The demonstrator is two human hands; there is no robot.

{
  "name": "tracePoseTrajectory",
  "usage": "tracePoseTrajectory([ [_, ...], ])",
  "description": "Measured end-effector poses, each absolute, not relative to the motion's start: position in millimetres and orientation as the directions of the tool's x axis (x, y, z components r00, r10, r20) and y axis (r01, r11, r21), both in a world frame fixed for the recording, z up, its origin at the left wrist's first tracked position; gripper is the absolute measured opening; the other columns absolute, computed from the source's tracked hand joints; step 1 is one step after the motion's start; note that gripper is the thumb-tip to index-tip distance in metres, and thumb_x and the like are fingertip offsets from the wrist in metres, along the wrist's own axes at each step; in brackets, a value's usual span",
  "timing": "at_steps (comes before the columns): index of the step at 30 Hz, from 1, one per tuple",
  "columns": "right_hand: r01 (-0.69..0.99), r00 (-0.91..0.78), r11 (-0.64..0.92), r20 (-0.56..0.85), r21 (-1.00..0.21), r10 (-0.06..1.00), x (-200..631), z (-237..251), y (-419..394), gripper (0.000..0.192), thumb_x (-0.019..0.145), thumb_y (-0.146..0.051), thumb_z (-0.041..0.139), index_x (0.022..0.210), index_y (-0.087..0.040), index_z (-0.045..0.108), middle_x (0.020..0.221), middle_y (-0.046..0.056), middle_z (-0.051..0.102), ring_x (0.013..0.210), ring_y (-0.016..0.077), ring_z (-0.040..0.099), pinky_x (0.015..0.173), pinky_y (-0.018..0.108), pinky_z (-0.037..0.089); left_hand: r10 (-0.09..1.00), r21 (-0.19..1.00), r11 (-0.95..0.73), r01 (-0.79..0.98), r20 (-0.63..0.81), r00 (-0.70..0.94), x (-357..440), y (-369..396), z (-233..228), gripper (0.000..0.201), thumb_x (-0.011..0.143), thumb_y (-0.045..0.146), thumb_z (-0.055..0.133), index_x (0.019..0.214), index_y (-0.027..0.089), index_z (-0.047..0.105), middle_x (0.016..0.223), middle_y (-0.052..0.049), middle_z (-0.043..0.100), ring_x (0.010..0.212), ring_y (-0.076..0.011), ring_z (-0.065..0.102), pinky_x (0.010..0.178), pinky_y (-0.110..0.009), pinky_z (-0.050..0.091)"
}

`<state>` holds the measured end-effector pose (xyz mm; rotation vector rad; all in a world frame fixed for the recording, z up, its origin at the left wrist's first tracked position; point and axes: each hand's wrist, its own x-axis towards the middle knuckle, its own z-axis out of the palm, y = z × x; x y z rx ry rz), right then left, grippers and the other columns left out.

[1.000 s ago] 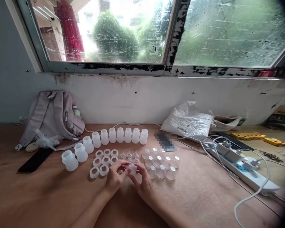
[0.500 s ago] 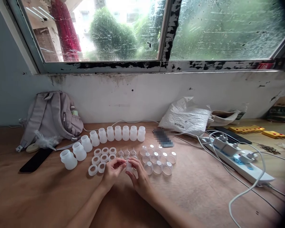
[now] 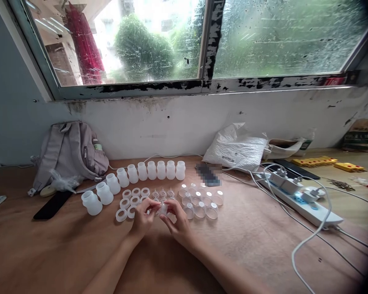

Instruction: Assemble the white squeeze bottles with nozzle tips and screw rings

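A: Surface and room?
B: Wooden table (image 3: 263,253) under a rain-spotted window (image 3: 184,41) w/ peeling frame; stained white wall below it; grey backpack (image 3: 70,153) at left, white plastic bag (image 3: 237,149) and power strip (image 3: 297,200) w/ cables at right.

A: Containers?
B: Arc of white bottles (image 3: 135,181), all open-topped, contents can't tell; white rings (image 3: 131,200) in front; clear caps (image 3: 200,202) to the right, upside down.

A: Hands?
B: Left hand (image 3: 142,218) and right hand (image 3: 178,220) meet at table centre; fingertips of both curled shut round one small clear piece (image 3: 162,209), held just above the table, between rings and caps.
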<state>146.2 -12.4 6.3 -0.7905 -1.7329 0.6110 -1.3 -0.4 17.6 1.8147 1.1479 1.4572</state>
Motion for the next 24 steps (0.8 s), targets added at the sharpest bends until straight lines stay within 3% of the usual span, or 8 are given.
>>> tracePoseTrajectory([
  [4,0.073,-0.181,0.551,0.532,-0.831,0.827,145.5,11.9,-13.5,0.027,0.081,-0.026,0.050,0.107,-0.020,0.044,0.090,0.005,0.054,0.078,0.0152,0.056,0.069,0.028,0.049,0.928,0.924,-0.372,0.085,0.371,0.031,-2.5,7.2,18.3,0.012,0.067,0.028,0.064,0.071,0.016,0.062,0.066,-0.003,0.061,0.063,-0.0145,0.056,0.058,-0.025,0.045],
  [8,0.021,-0.136,0.507,0.500,-0.862,0.855,147.3,12.1,-12.9,0.025,0.083,-0.028,0.047,0.106,-0.020,0.043,0.078,0.002,0.054,0.068,0.0126,0.055,0.062,0.026,0.049,0.933,0.935,-0.353,0.025,0.354,-0.060,-11.8,21.6,23.0,0.021,0.072,0.035,0.057,0.082,0.016,0.059,0.068,-0.002,0.060,0.063,-0.0136,0.057,0.059,-0.025,0.046],
  [10,0.040,-0.143,0.528,0.519,-0.848,0.843,148.2,11.3,-13.2,0.026,0.082,-0.027,0.048,0.106,-0.019,0.043,0.081,0.003,0.054,0.069,0.0130,0.055,0.064,0.027,0.049,0.931,0.930,-0.351,0.113,0.359,-0.062,-19.1,35.1,27.1,0.027,0.075,0.037,0.053,0.092,0.015,0.056,0.079,-0.004,0.062,0.070,-0.0141,0.059,0.064,-0.025,0.047],
  [14,0.104,-0.230,0.613,0.580,-0.783,0.781,147.9,9.4,-16.0,0.029,0.080,-0.024,0.050,0.108,-0.020,0.043,0.093,0.007,0.053,0.075,0.0140,0.055,0.069,0.029,0.049,0.946,0.794,-0.309,0.523,0.315,0.080,-29.8,73.9,39.6,0.034,0.076,0.037,0.049,0.101,0.014,0.053,0.096,-0.008,0.062,0.085,-0.0164,0.059,0.073,-0.026,0.047],
  [19,0.230,-0.303,0.685,0.618,-0.691,0.726,147.4,4.5,-18.4,0.029,0.078,-0.024,0.051,0.107,-0.019,0.045,0.090,0.006,0.052,0.071,0.0141,0.054,0.068,0.029,0.049,0.966,0.670,-0.258,0.696,0.188,0.178,-26.2,120.2,51.2,0.025,0.063,0.028,0.061,0.084,0.014,0.062,0.078,-0.006,0.066,0.075,-0.0187,0.060,0.069,-0.027,0.046],
  [24,0.284,-0.326,0.684,0.603,-0.672,0.728,147.7,2.0,-18.8,0.030,0.079,-0.025,0.051,0.107,-0.018,0.045,0.086,0.005,0.052,0.070,0.0139,0.053,0.068,0.028,0.047,0.962,0.541,-0.245,0.804,0.035,0.269,-12.6,141.4,45.5,0.017,0.056,0.024,0.065,0.070,0.015,0.064,0.064,-0.002,0.064,0.068,-0.0188,0.060,0.063,-0.026,0.044],
])
